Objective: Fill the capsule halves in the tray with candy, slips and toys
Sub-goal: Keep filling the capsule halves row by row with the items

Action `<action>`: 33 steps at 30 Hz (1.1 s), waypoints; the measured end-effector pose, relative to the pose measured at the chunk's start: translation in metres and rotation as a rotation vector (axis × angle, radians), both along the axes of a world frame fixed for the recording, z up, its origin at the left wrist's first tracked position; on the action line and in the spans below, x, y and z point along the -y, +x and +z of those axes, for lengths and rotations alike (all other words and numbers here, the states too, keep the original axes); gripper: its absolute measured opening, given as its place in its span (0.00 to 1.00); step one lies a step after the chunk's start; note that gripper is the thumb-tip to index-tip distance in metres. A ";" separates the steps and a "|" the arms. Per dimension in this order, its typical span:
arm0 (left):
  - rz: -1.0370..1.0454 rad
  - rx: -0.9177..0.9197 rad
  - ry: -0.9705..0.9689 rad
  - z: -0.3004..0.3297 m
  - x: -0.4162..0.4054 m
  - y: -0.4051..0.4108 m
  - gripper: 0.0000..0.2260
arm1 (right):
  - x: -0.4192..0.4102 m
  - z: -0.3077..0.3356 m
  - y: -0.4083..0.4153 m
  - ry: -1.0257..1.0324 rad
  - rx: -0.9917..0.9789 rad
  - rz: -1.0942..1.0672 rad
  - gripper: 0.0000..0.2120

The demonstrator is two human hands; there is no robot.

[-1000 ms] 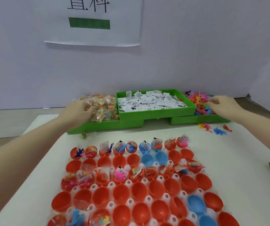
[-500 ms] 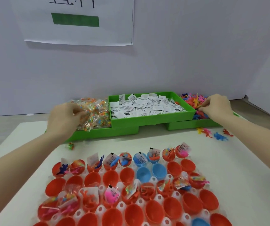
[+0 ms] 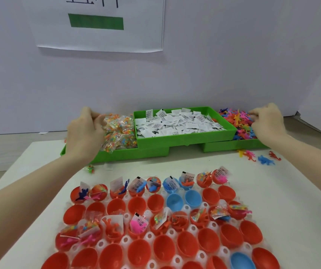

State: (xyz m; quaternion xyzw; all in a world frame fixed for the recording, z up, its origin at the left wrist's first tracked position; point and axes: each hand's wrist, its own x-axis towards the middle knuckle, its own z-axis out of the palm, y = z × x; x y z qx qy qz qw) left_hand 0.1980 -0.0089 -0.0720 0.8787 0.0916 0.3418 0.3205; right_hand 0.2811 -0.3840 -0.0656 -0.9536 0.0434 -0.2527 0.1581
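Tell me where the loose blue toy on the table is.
In the head view, the blue toy lies on the table's far right, in front of the toy bin, between an orange toy and a red one.

Glossy plastic capsule halves [image 3: 136, 205]; paper slips [image 3: 177, 124]; crinkly clear candy packets [image 3: 120, 131].

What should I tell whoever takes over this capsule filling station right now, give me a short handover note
Left hand: in the candy packets, fingers curled on them; a firm grip is not certain.
Right hand: fingers pinching among the plastic toys in the right bin.
Paper slips: in the raised middle green bin, untouched.
Capsule tray: near the front edge of the table. The far row and the third row look filled.
Left: the second row's red and blue halves and the front rows appear empty. A few loose toys lie on the table right of the bins.
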 end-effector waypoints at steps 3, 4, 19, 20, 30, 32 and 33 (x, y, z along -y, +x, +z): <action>-0.036 -0.008 -0.084 0.003 0.010 -0.001 0.04 | -0.005 0.004 0.003 -0.029 -0.007 0.064 0.20; -0.046 -0.030 -0.125 0.004 0.013 0.000 0.04 | -0.009 0.006 0.003 0.002 -0.017 0.069 0.19; -0.378 -0.367 0.240 0.002 0.048 0.000 0.15 | -0.101 0.023 -0.002 0.386 -0.338 0.272 0.07; -0.382 -0.401 0.290 0.001 0.048 0.001 0.15 | -0.104 0.021 -0.003 0.261 -0.331 0.314 0.08; -0.377 -0.394 0.331 -0.004 0.049 0.000 0.15 | -0.110 0.016 -0.005 0.024 -0.248 0.382 0.11; -0.364 -0.296 0.248 -0.003 0.050 -0.002 0.14 | -0.108 0.018 -0.006 0.038 -0.205 0.382 0.16; -0.356 -0.253 0.200 -0.003 0.051 -0.003 0.14 | -0.108 0.018 -0.007 0.061 -0.182 0.378 0.19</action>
